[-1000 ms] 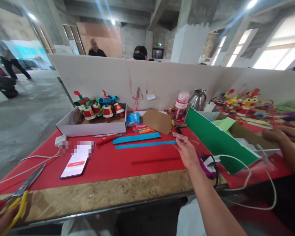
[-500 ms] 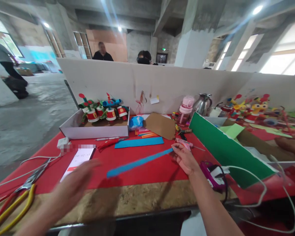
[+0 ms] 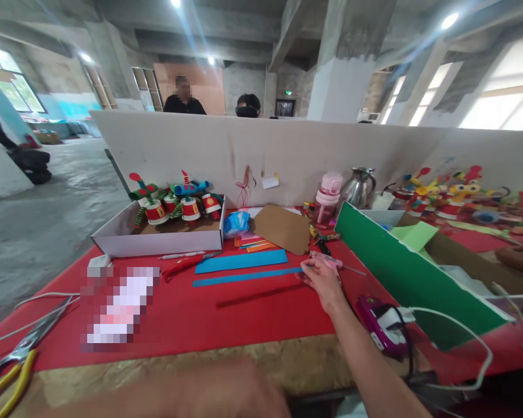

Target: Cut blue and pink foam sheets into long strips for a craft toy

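Note:
My right hand [image 3: 320, 280] pinches the right end of a narrow blue strip [image 3: 244, 277], which stretches left above the red table cover [image 3: 178, 325] and casts a shadow on it. Just behind the strip lies a wider blue piece [image 3: 242, 261]. A pink glue gun [image 3: 331, 261] is beside my right fingers. My left hand [image 3: 244, 386] is a blur low in the view, over the table's front edge; its fingers cannot be made out.
At the back left, a white box [image 3: 157, 242] holds cup figures. Red-handled pliers [image 3: 181, 268] and a pixelated phone [image 3: 122, 307] lie left. Larger pliers [image 3: 21, 354] are at far left. A green-sided box [image 3: 409, 267] and purple power strip [image 3: 381, 334] stand right. Another person's hand [image 3: 520, 258] is far right.
My left hand has moved right and nearer the camera, from beside the phone to the front edge. The narrow strip has swung up toward the wider piece, still in my right hand.

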Motion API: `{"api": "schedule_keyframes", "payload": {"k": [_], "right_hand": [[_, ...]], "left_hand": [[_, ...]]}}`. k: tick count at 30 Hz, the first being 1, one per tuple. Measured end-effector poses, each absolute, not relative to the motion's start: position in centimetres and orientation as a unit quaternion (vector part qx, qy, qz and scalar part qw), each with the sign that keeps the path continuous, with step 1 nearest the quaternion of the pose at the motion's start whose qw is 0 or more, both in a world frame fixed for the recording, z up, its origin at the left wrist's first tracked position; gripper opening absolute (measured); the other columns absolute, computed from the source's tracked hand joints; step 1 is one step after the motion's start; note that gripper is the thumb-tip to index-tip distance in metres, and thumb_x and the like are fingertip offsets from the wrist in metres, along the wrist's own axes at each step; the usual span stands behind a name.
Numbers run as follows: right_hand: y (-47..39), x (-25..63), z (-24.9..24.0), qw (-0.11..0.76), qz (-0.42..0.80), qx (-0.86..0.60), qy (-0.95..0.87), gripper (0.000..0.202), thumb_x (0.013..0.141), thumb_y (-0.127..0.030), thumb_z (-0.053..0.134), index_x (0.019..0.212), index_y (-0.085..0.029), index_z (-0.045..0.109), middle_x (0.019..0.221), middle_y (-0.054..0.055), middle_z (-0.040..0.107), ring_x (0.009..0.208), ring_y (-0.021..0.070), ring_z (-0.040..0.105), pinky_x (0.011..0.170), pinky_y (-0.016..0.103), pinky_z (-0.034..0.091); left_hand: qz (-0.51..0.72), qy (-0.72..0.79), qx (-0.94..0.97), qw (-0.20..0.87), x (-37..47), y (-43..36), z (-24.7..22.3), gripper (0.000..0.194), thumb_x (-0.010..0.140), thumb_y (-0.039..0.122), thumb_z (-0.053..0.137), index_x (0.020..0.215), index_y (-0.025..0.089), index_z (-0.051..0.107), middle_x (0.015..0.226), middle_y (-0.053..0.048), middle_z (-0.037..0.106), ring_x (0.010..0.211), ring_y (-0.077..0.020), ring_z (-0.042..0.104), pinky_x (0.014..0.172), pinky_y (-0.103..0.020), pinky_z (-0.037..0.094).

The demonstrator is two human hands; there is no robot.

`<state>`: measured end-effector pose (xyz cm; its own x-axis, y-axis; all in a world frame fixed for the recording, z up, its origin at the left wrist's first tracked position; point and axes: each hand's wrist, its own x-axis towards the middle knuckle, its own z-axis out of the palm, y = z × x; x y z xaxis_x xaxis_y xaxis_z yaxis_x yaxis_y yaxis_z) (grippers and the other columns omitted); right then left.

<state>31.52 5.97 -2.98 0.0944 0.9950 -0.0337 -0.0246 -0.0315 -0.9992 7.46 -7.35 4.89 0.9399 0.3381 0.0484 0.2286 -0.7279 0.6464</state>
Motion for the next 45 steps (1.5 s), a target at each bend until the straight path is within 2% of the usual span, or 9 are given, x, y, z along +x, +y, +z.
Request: {"api": "schedule_keyframes", "payload": {"k": [3, 6, 8, 11, 15, 22, 30, 37, 45], "right_hand": [[6.0, 31.0, -3.2, 0.494, 0.421, -0.560, -0.515, 0.024, 0.064, -0.043, 0.073, 0.067, -0.025, 0.058, 0.060, -0.002, 0.063, 0.061, 0.0188, 0.064, 0.062, 0.033, 0.053], [5.7, 30.8, -2.9, 0.458, 0.353, -0.594, -0.559, 0.011, 0.067, -0.031, 0.067, 0.063, -0.025, 0.058, 0.057, -0.003, 0.060, 0.060, 0.0182, 0.059, 0.062, 0.032, 0.048], [5.3, 30.8, -2.5, 0.395, 0.283, -0.629, -0.606, 0.008, 0.072, -0.027, 0.060, 0.064, -0.025, 0.058, 0.058, -0.003, 0.061, 0.060, 0.0181, 0.059, 0.061, 0.030, 0.044], [4.9, 30.7, -2.2, 0.312, 0.224, -0.649, -0.657, 0.009, 0.077, -0.023, 0.054, 0.069, -0.024, 0.058, 0.065, 0.000, 0.064, 0.066, 0.0192, 0.061, 0.063, 0.030, 0.043], [4.8, 30.3, -2.5, 0.294, 0.179, -0.633, -0.694, 0.006, 0.081, -0.020, 0.055, 0.081, -0.021, 0.061, 0.084, 0.006, 0.068, 0.085, 0.0228, 0.062, 0.078, 0.033, 0.045], [5.0, 30.0, -2.8, 0.297, 0.192, -0.621, -0.699, 0.006, 0.084, -0.020, 0.056, 0.084, -0.022, 0.062, 0.087, 0.006, 0.068, 0.088, 0.0226, 0.061, 0.076, 0.032, 0.044], [4.6, 29.7, -2.5, 0.281, 0.207, -0.615, -0.707, 0.007, 0.084, -0.020, 0.055, 0.080, -0.022, 0.061, 0.087, 0.006, 0.069, 0.088, 0.0231, 0.062, 0.078, 0.033, 0.044], [4.0, 29.2, -1.8, 0.265, 0.216, -0.613, -0.712, 0.009, 0.085, -0.018, 0.054, 0.080, -0.022, 0.061, 0.089, 0.006, 0.070, 0.091, 0.0234, 0.062, 0.080, 0.033, 0.044], [2.5, 29.0, -0.7, 0.242, 0.210, -0.618, -0.717, 0.008, 0.086, -0.016, 0.057, 0.083, -0.022, 0.061, 0.094, 0.009, 0.069, 0.096, 0.0253, 0.060, 0.084, 0.036, 0.044]], "left_hand": [[0.157, 0.321, 0.903, 0.238, 6.4, -0.7, 7.6, 0.037, 0.097, 0.026, 0.035, 0.112, 0.022, 0.068, 0.105, -0.004, 0.075, 0.093, -0.0150, 0.069, 0.082, -0.024, 0.054], [0.048, 0.433, 0.900, -0.002, 7.2, 6.8, 7.5, 0.031, 0.094, 0.018, 0.041, 0.102, 0.019, 0.071, 0.102, -0.006, 0.074, 0.096, -0.0189, 0.068, 0.083, -0.028, 0.052], [0.018, 0.436, 0.899, -0.034, 8.7, 10.5, 6.0, 0.029, 0.091, 0.012, 0.044, 0.097, 0.015, 0.071, 0.099, -0.011, 0.074, 0.096, -0.0226, 0.068, 0.084, -0.032, 0.052], [0.009, 0.422, 0.905, -0.057, 11.5, 13.7, 3.1, 0.031, 0.090, 0.009, 0.043, 0.106, 0.013, 0.069, 0.110, -0.016, 0.071, 0.108, -0.0260, 0.064, 0.092, -0.037, 0.049], [0.013, 0.419, 0.904, -0.084, 14.4, 16.4, 0.6, 0.052, 0.084, 0.009, 0.054, 0.135, 0.013, 0.050, 0.144, -0.020, 0.050, 0.135, -0.0297, 0.045, 0.103, -0.042, 0.042], [-0.004, 0.427, 0.899, -0.099, 15.7, 18.4, 0.2, 0.047, 0.088, 0.016, 0.052, 0.135, 0.014, 0.050, 0.110, -0.018, 0.071, 0.103, -0.0271, 0.067, 0.080, -0.035, 0.050], [0.032, 0.403, 0.905, -0.132, 15.4, 17.3, 2.3, 0.025, 0.091, 0.007, 0.044, 0.096, 0.009, 0.068, 0.093, -0.021, 0.071, 0.104, -0.0283, 0.063, 0.087, -0.041, 0.045], [0.097, 0.514, 0.839, -0.147, 14.5, 18.0, 5.9, 0.036, 0.093, 0.006, 0.033, 0.118, 0.009, 0.058, 0.108, -0.021, 0.064, 0.086, -0.0259, 0.069, 0.071, -0.037, 0.052], [0.175, 0.580, 0.782, -0.146, 13.1, 24.0, 12.9, 0.042, 0.096, 0.009, 0.031, 0.130, 0.018, 0.053, 0.114, -0.012, 0.064, 0.104, -0.0210, 0.063, 0.087, -0.033, 0.048]]}}
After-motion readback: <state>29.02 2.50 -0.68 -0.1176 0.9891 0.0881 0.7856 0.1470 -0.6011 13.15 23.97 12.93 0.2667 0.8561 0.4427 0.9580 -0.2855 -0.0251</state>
